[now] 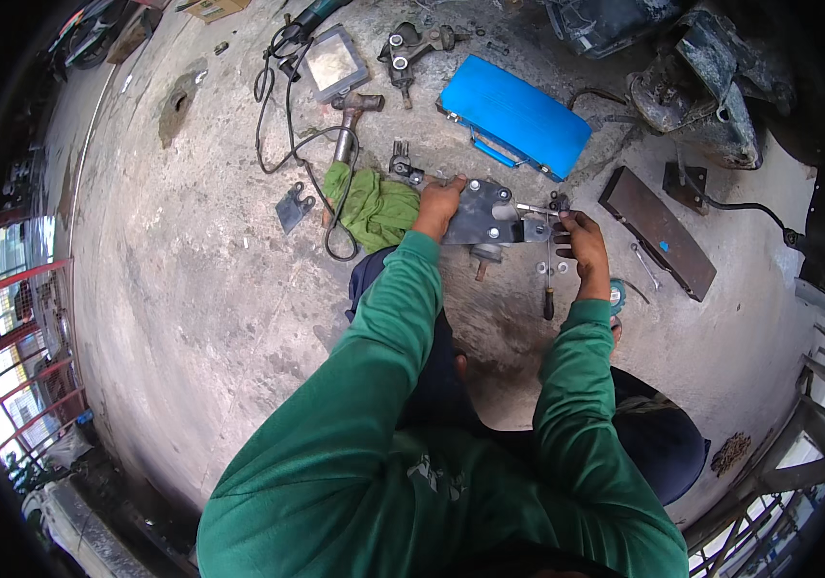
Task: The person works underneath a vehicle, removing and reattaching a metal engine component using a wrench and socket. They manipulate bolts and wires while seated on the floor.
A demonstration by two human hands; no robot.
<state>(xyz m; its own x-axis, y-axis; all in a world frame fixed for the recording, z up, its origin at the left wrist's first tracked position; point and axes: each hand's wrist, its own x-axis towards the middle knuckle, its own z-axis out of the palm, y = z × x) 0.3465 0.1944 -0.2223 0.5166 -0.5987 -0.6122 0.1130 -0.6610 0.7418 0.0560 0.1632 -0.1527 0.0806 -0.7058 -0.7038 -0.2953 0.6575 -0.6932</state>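
Observation:
My left hand (pixel 439 205) is closed on the left edge of a dark metal bracket plate (pixel 470 220) with bolts through it. Below the plate's near edge shows a round mount (pixel 485 252) with a stud. At the plate's right end, my right hand (pixel 581 246) pinches a slim silver tool that looks like a wrench (pixel 536 209); its far end lies over the plate. Just under that hand are a screwdriver (pixel 548 304) with a dark handle and small nuts or washers (pixel 563 268) on the concrete. A green cloth (pixel 372 207) lies beside my left hand.
Ahead sits a blue metal case (pixel 516 114). A hammer (pixel 347 130), a looped black cable (pixel 292 144) and a clear-lidded box (pixel 333 64) lie to the left. Rightward are a long brown metal bar (pixel 658 231), another wrench (pixel 645 266) and greasy machine parts (pixel 701 91).

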